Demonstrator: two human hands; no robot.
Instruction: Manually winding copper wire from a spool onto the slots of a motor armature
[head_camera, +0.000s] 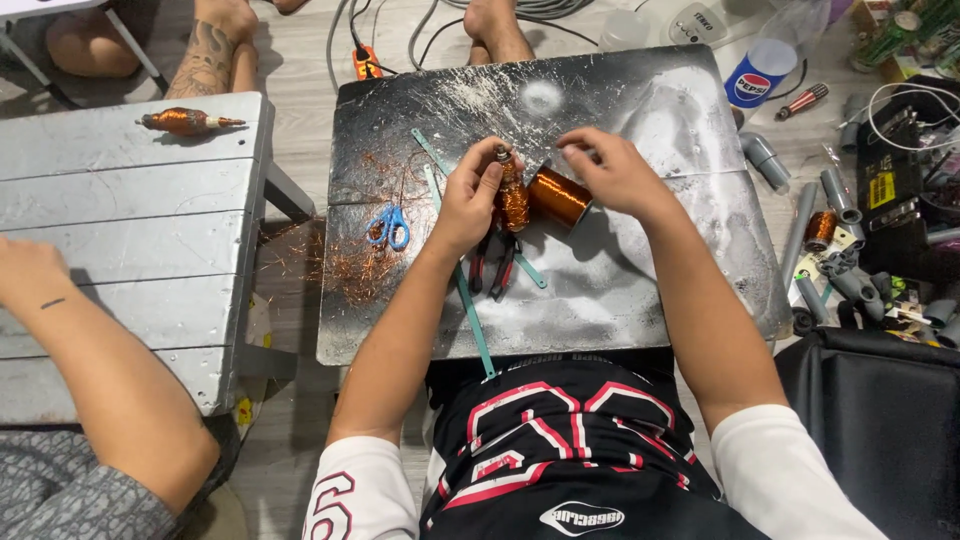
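My left hand (468, 200) grips a small rotor wound with copper wire (512, 192), held upright over a dark scratched metal board (640, 290). A spool of copper wire (558, 195) lies on its side just to the right of the rotor, touching or nearly touching it. Above the spool, my right hand (607, 170) pinches something too fine to see, probably the wire. Red-handled pliers (494, 264) lie on the board under my left hand. Blue-handled scissors (389, 226) rest to the left among loose copper scraps.
Thin green strips (472, 310) lie across the board. Another person's forearm (90, 370) rests on a grey wooden bench (130, 200) at left, where a second wound rotor (185, 121) lies. Grey pipe pieces (835, 195), a cup (758, 72) and cables clutter the right.
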